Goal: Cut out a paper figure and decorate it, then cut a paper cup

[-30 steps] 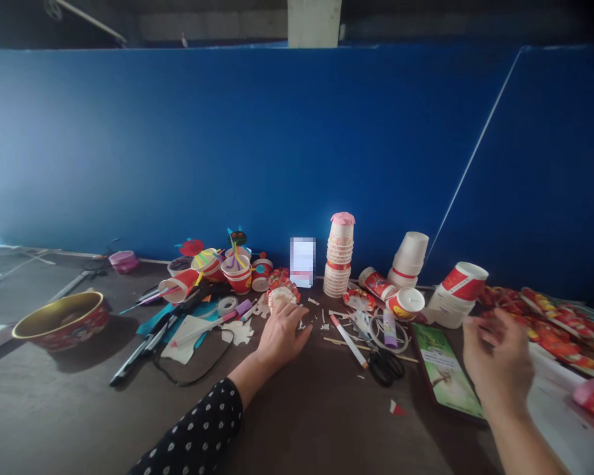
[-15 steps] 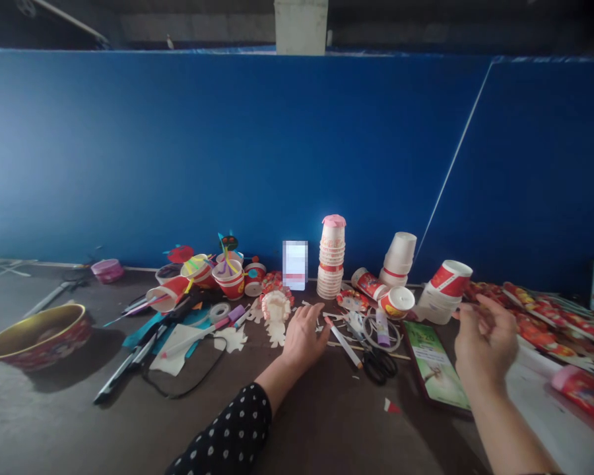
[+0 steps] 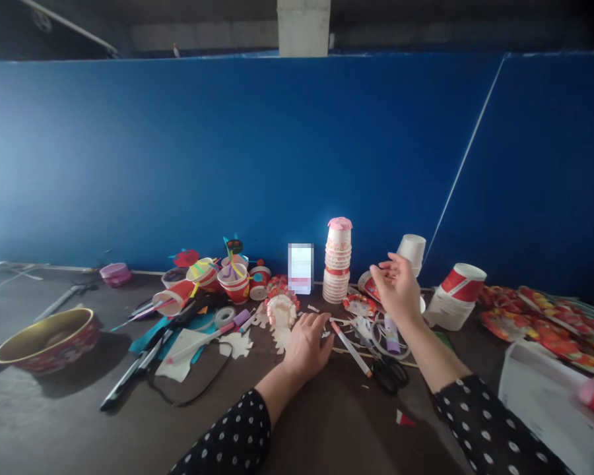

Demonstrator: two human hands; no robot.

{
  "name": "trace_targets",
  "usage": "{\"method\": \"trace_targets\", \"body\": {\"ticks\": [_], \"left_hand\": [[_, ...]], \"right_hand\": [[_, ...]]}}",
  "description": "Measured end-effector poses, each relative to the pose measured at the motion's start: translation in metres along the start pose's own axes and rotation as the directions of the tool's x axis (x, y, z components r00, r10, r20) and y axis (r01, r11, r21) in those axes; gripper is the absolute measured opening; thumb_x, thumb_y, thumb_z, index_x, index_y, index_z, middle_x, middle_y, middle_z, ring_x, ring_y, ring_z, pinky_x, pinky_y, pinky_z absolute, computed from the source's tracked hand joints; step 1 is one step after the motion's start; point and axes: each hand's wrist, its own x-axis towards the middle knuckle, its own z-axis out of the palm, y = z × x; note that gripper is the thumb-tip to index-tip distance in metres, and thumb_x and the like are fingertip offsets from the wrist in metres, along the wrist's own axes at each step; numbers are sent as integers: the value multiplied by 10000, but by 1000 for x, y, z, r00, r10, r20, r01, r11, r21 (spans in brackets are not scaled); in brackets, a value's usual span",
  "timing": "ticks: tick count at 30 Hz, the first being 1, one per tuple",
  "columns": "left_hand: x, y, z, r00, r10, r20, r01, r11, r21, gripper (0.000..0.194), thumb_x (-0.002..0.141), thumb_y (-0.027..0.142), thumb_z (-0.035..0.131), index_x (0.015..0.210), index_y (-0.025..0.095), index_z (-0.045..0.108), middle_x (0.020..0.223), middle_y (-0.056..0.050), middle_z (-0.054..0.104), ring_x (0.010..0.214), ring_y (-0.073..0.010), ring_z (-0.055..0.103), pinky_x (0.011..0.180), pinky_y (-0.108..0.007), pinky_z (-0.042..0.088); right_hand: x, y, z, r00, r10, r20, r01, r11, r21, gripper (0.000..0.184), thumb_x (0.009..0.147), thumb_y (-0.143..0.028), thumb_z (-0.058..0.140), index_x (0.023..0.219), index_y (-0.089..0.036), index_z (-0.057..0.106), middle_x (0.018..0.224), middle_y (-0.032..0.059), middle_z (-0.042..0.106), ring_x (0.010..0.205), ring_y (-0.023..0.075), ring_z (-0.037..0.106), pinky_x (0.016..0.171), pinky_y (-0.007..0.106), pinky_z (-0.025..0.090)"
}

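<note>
At the left end of the dark tabletop [image 3: 39, 412], a gold-lined red bowl [image 3: 46, 340] sits well apart from everything at hand. Mid-table, the left hand [image 3: 307, 346] lies flat, fingers spread and holding nothing, just beside a frilled paper-cup craft [image 3: 281, 311] (its trim is too small to read). The right hand [image 3: 396, 287] is what has changed: it has swung in from over the red snack packets [image 3: 539, 323] and now hangs raised near the far edge, fingers loosely apart, pinching nothing visible, above a tipped red-and-white paper cup [image 3: 369, 287]; whether they touch it, I cannot tell. Its spotted black sleeve [image 3: 490, 429] has come into view.
</note>
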Motion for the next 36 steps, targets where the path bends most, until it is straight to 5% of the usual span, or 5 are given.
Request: {"method": "trace_targets", "body": {"ticks": [7, 16, 21, 28, 36], "left_hand": [[0, 1, -1, 998, -52, 43, 52, 999, -9, 336, 768, 201, 502, 1096, 130, 523, 930, -95, 586, 878, -227, 506, 794, -380, 437], [0, 4, -2, 996, -52, 77, 55, 998, -43, 328, 756, 195, 507, 1078, 149, 542, 918, -82, 582, 863, -218, 500, 777, -360, 435], [1, 5, -4, 994, -70, 88, 75, 995, -59, 319, 753, 192, 511, 1067, 158, 552, 909, -78, 576, 864, -215, 497, 776, -353, 430], [0, 4, -1, 992, -84, 97, 91, 993, -74, 250, 745, 188, 516, 985, 159, 581, 871, -69, 575, 825, -205, 498, 751, -337, 429], [0, 4, -2, 990, -88, 106, 97, 992, -85, 300, 746, 186, 515, 1041, 156, 561, 904, -79, 581, 846, -212, 505, 767, -347, 432]], "right_hand": [[30, -10, 51, 994, 78, 81, -73, 995, -66, 710, 663, -508, 616, 1230, -136, 405, 1101, 165, 591, 948, 289, 597, 781, 428, 490], [49, -22, 82, 980, 164, 115, -145, 976, -161, 832, 574, -505, 667, 1260, -136, 373, 1151, 189, 571, 1047, 359, 545, 846, 466, 430], [52, -27, 88, 977, 186, 107, -163, 967, -193, 756, 576, -473, 665, 1202, -130, 415, 1129, 198, 573, 1021, 358, 556, 815, 444, 437], [53, -23, 90, 977, 179, 119, -152, 967, -204, 390, 610, -418, 621, 906, -187, 517, 898, 113, 644, 849, 304, 617, 691, 367, 464], [53, -16, 91, 981, 149, 124, -125, 975, -182, 369, 638, -466, 596, 886, -224, 469, 770, 54, 638, 713, 288, 631, 593, 354, 456]]}}
